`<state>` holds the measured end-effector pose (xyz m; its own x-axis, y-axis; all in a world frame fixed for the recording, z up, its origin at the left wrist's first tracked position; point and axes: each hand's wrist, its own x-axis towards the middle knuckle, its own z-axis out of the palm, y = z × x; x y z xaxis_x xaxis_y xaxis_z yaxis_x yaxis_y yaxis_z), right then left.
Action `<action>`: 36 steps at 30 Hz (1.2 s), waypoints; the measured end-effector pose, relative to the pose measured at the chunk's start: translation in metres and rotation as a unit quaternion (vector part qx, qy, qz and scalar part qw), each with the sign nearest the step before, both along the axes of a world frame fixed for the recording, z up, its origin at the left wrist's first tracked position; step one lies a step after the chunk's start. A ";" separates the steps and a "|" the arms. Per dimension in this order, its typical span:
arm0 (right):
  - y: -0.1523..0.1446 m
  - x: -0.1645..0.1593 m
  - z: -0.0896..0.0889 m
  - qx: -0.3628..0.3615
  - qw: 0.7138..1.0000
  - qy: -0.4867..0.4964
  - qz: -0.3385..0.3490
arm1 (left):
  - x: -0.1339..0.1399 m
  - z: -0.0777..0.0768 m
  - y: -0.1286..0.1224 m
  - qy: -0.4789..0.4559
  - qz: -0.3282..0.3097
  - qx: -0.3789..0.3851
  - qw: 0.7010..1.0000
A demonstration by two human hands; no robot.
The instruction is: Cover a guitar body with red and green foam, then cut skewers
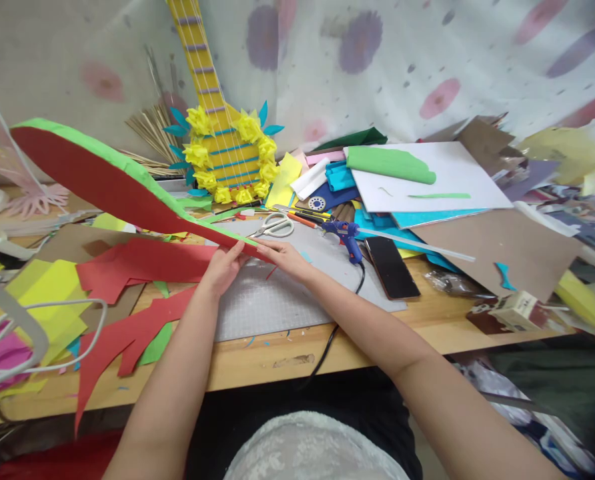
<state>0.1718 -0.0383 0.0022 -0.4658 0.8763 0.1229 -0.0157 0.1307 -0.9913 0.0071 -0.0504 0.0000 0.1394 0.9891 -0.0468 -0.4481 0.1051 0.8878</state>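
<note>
A large paddle-shaped cardboard piece, red on its face and bright green along its edge, rises toward the upper left above the table. Its narrow handle end lies between my two hands. My left hand grips the handle from the near side, fingers closed on it. Just right of it, my right hand is closed over the tip of the same handle. Below both hands is a grey cutting mat. White-handled scissors and a blue glue gun with a long clear stick lie beyond them.
A yellow paper guitar with flowers stands at the back. Red paper scraps and yellow sheets cover the left. A phone, white board and brown cardboard lie right. The glue gun's black cord hangs over the front edge.
</note>
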 end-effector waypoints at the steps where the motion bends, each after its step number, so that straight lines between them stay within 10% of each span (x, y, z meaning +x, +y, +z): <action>1: 0.000 0.002 0.003 0.014 1.000 -0.008 -0.003 | 0.000 0.001 -0.001 0.003 0.008 -0.004 1.000; 20: 0.001 0.021 -0.009 0.217 0.966 -0.114 -0.078 | -0.001 -0.003 0.003 -0.031 0.139 0.014 0.990; 36: 0.009 0.022 -0.009 0.063 0.993 -0.103 -0.010 | 0.004 -0.002 -0.004 0.021 0.248 -0.034 0.968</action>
<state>0.1935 -0.0293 -0.0072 -0.4754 0.8691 0.1364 0.1899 0.2528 -0.9487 0.0109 -0.0542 -0.0024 -0.3546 0.9285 -0.1100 -0.4230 -0.0544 0.9045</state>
